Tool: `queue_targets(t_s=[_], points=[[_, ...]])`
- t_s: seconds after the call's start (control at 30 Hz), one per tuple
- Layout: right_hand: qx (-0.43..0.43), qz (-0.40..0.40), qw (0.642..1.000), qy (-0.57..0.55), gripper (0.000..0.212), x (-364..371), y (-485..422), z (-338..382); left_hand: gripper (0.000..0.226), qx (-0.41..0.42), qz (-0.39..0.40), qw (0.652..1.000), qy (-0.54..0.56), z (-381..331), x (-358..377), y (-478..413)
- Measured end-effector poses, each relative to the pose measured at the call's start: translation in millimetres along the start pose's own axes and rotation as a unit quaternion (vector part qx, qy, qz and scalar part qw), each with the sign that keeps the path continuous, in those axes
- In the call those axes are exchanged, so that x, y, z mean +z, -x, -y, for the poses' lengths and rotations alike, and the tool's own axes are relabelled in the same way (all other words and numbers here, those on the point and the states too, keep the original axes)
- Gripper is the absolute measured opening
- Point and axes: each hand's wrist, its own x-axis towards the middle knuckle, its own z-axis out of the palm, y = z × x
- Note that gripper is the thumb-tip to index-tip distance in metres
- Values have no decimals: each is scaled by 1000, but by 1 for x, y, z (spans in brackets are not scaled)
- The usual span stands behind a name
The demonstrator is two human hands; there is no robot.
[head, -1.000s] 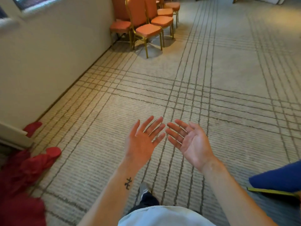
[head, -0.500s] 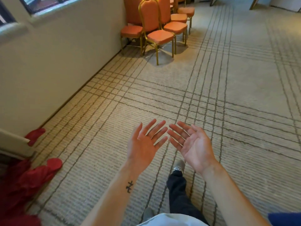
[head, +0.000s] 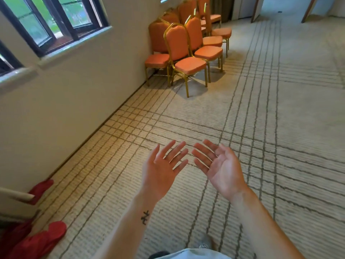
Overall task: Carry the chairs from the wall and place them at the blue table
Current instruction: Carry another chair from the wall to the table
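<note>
Noted left hand and right hand raised palms-up, fingers straight and spread, holding nothing; located orange-cushioned gold-framed metal chairs clustered against cream wall, well ahead across beige striped carpet.

I have both bare forearms stretched forward, my left hand and right hand side by side with palms turned up, fingers straight and spread, fingertips nearly meeting, holding nothing.
</note>
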Motion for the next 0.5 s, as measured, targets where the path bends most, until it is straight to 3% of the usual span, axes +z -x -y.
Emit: queue_targets(t_s=[0.5], points=[[44, -31, 998, 42, 44, 41, -227, 52, 58, -26, -29, 999, 38, -80, 7, -222]])
